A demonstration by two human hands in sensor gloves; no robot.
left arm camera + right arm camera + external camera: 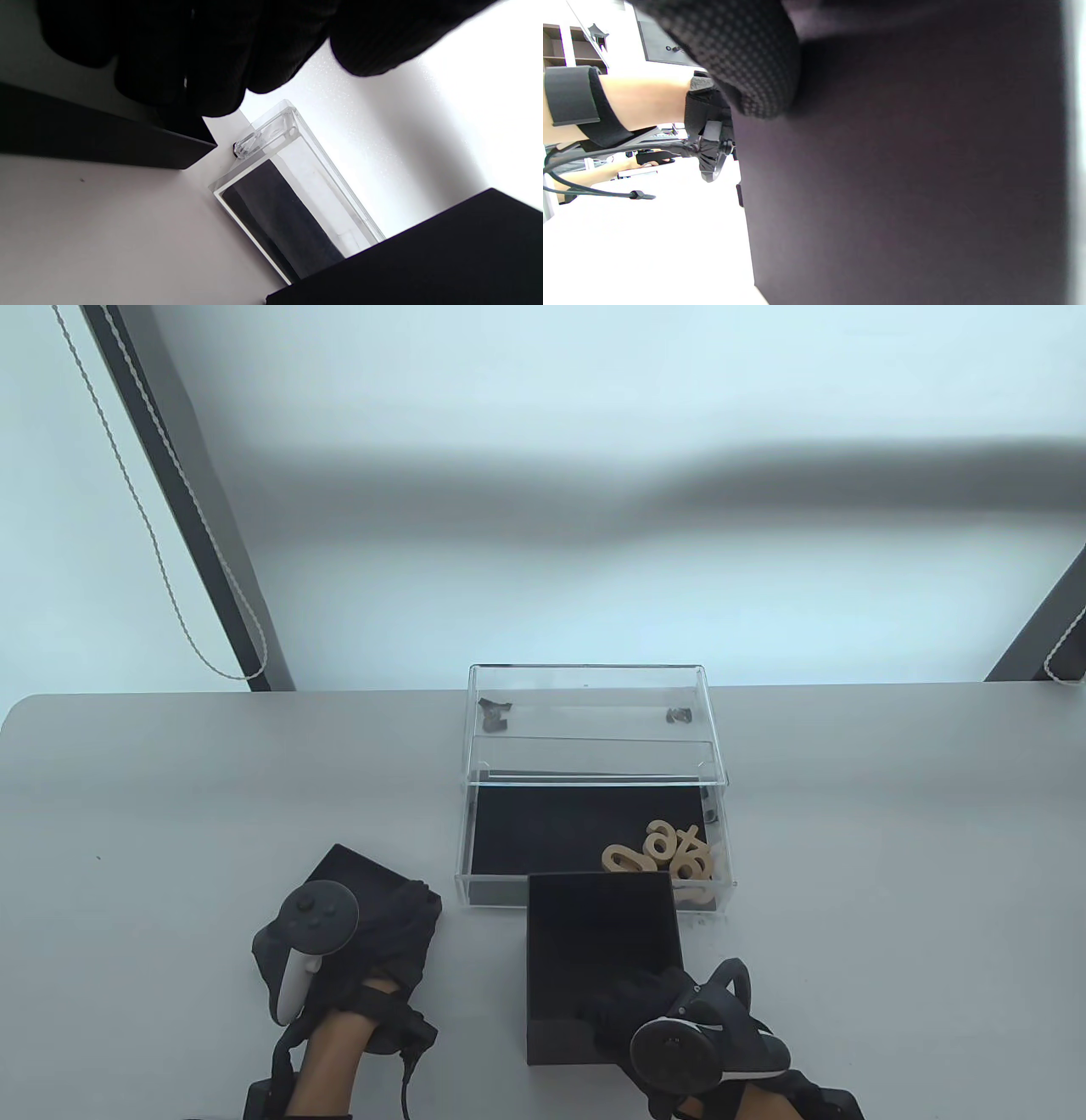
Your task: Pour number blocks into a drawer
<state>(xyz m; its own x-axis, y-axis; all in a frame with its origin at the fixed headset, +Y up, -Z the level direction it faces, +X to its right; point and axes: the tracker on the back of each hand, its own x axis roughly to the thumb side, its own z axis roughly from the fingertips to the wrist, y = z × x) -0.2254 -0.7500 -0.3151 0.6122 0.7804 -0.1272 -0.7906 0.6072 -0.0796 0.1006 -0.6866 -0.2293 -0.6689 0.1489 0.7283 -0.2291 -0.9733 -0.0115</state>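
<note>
Nearest the camera, the right hand (679, 1027) grips a black box (602, 950), fingers (746, 63) pressed against its side, tipped with its far edge over the front wall of the clear drawer (594, 848). Wooden number blocks (666, 853) lie in the drawer's front right corner. On the counter (170, 814), the left hand (339, 950) rests on a black lid (361, 874), fingers (220, 63) laid together.

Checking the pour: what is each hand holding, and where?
Right hand grips the tipped black box at its near end; left hand rests on the lid.
</note>
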